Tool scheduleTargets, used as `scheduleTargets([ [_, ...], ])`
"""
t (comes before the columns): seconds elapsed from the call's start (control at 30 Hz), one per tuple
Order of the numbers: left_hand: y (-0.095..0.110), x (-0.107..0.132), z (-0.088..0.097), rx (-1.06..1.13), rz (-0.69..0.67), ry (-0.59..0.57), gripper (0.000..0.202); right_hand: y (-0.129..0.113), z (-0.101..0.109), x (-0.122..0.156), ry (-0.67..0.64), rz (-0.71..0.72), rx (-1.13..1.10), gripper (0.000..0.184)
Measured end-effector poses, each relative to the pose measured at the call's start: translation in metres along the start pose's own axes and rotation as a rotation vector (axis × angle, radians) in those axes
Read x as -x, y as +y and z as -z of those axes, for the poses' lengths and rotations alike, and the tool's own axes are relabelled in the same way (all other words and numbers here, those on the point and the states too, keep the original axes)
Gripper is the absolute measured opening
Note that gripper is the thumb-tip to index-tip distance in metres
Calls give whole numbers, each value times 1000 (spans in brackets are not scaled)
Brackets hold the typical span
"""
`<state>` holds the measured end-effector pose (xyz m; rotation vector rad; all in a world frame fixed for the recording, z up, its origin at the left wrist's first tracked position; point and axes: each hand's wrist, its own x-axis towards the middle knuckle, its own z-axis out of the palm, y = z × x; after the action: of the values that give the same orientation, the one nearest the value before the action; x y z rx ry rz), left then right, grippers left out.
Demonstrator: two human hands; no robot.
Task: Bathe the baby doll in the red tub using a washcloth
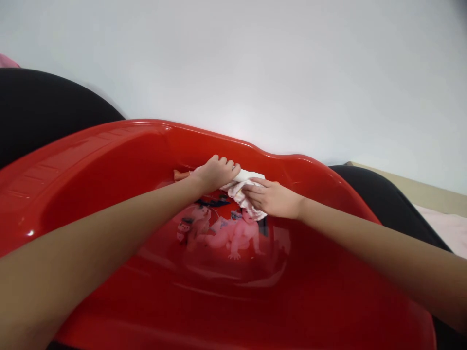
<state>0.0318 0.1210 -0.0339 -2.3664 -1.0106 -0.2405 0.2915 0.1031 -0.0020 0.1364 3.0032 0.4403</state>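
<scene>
A crumpled white cloth [241, 187] with faint pinkish patches lies toward the far side inside a red plastic baby bathtub [204, 318]. My left hand [218, 172] is closed over the cloth's left part, fingers curled and knuckles up. From the right, my right hand [274, 197] grips the cloth's other end, its fingers bent over the folds. A small tan, foot-like piece [181, 175] sticks out left of my left hand; what it belongs to is hidden. Under the cloth, the tub's floor carries a printed picture of babies [233, 236].
Behind the tub rises a plain white wall [255, 73]. Black rounded surfaces flank it, one at the left [47, 107] and one at the right [386, 194]. Pale pink fabric [441, 228] shows at the far right, beside a beige ledge [430, 192].
</scene>
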Motion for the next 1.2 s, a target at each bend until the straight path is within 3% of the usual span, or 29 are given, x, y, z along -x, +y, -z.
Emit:
scheduleTargets([
  [0.13,2,0,2,-21,-6,0,23,-9,2,46,42,-31,156,27],
  [0.33,10,5,17,23,25,-113,22,-28,12,87,12,-91,118,26],
  [0.43,17,11,29,47,41,-152,20,-32,20,92,-7,-138,121,27],
  [0.63,34,21,44,50,38,-258,18,-24,17,95,91,-257,94,33],
  [0.8,47,32,46,-21,-2,-294,23,-17,18,102,141,-345,90,36],
  [1.0,61,45,50,17,-24,-473,22,-17,32,93,159,-376,71,34],
  [1.2,70,63,36,69,-77,-556,21,-17,37,89,140,-401,51,33],
])
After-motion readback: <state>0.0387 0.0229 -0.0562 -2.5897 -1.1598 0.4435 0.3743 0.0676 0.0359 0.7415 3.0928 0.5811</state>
